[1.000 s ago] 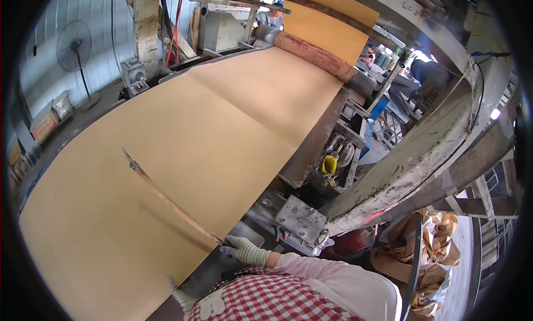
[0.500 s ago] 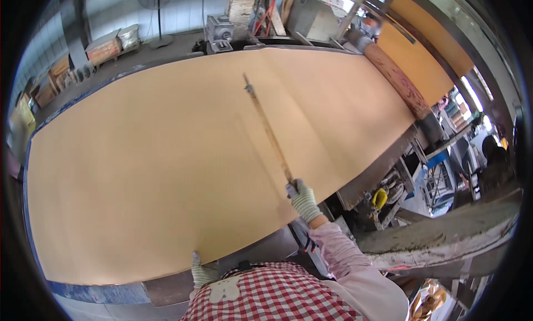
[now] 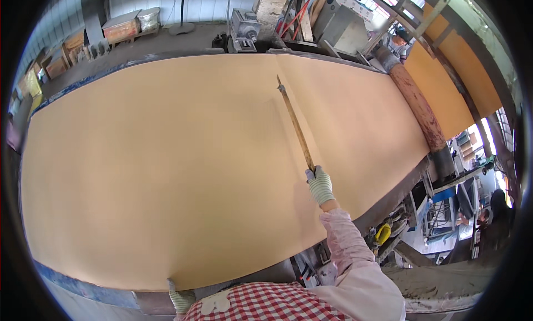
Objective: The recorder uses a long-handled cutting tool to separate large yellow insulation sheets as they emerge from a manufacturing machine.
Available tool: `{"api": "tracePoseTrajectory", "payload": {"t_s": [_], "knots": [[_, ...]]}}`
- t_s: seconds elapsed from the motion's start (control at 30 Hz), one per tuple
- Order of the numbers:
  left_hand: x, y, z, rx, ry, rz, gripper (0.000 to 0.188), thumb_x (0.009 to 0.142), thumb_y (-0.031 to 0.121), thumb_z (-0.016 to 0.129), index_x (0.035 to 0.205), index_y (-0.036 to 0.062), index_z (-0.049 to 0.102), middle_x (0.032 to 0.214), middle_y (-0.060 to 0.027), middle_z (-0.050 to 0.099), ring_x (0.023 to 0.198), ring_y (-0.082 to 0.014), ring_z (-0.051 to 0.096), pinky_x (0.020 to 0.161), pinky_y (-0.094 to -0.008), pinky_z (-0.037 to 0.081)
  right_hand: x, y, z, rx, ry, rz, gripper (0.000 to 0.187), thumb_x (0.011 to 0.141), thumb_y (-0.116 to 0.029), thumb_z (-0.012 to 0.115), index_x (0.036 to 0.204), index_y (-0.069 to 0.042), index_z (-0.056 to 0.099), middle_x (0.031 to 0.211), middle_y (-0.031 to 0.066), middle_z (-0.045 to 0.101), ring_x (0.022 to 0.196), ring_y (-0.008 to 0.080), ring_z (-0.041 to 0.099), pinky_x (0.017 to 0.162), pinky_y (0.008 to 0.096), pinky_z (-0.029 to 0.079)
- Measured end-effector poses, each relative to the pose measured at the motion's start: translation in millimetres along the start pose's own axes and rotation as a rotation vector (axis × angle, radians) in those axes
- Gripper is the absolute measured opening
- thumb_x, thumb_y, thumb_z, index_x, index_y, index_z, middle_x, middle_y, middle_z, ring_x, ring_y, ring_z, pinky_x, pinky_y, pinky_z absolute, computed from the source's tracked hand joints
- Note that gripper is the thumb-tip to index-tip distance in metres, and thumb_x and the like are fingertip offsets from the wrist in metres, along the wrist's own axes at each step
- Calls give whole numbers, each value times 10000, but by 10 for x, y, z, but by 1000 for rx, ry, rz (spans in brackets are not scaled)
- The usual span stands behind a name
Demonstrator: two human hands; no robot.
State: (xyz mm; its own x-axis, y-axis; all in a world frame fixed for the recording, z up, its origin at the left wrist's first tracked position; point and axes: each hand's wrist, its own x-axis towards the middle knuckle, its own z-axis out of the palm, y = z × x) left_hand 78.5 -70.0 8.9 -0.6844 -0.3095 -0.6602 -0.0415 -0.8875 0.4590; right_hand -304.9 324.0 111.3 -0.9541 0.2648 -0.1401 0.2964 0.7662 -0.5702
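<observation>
A wide tan veneer sheet [image 3: 166, 165] lies flat across a long machine bed and fills most of the view. My right hand [image 3: 320, 185], in a green-white knit glove, grips the near end of a long thin wooden stick [image 3: 294, 124]. The stick reaches out over the sheet, and its metal tip rests on the surface near the far edge. My left hand [image 3: 181, 297], also gloved, sits at the sheet's near edge at the bottom of the view, mostly hidden by my checked shirt.
A rust-brown roller [image 3: 420, 107] feeds more veneer at the right. A metal frame with a yellow part [image 3: 383, 232] stands below the bed's right end. Boxes and machines [image 3: 244, 26] line the far side. Another person [image 3: 400, 40] stands at the upper right.
The view has swung left, so the sheet now spreads across the whole picture. My right hand has pushed the stick further out over the sheet, and my arm is stretched.
</observation>
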Motion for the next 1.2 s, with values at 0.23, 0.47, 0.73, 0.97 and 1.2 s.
{"api": "tracePoseTrajectory", "payload": {"t_s": [0.23, 0.47, 0.73, 0.97, 1.2], "knots": [[-101, -245, 510, -191, 39, -48, 601, 796, 456, 578, 1243, 93, 407, 1222, -77, 477, 1105, -233, 467, 927, -379, 399, 1032, -396, -123, -361, 62, -60, 283, 846, -311, 504, 907, -35, 519, 771, 183, 609, 743, 353, 589, 665, 439, 457], [-86, -99, 625, -36, 225, -41, 589, 814, 470, 536, 1237, 79, 414, 1221, -85, 479, 1107, -238, 463, 937, -383, 376, 2216, -1221, 65, -506, 57, -140, 318, 838, -312, 503, 994, -39, 556, 936, 200, 610, 907, 371, 577, 772, 441, 466], [-142, 109, 684, 26, 379, 1, 584, 834, 487, 487, 1231, 63, 422, 1219, -93, 480, 1109, -243, 459, 949, -387, 351, 3528, -1885, 501, -626, 28, -250, 291, 771, -250, 559, 952, -37, 639, 939, 219, 609, 894, 367, 592, 751, 426, 477], [-139, 179, 439, 68, 292, 74, 587, 852, 501, 445, 1225, 49, 429, 1218, -100, 481, 1111, -247, 456, 959, -391, 329, 3337, -1590, 308, -911, -88, -300, 269, 743, -138, 556, 963, -5, 636, 896, 218, 627, 849, 374, 613, 718, 441, 482], [69, 165, 78, 59, 39, 85, 578, 844, 481, 473, 1221, 45, 439, 1210, -100, 488, 1115, -251, 454, 939, -397, 338, 1246, -1324, -897, -1093, -435, -67, 156, 750, -12, 511, 856, 43, 611, 709, 190, 614, 573, 310, 611, 500, 406, 483]]}}
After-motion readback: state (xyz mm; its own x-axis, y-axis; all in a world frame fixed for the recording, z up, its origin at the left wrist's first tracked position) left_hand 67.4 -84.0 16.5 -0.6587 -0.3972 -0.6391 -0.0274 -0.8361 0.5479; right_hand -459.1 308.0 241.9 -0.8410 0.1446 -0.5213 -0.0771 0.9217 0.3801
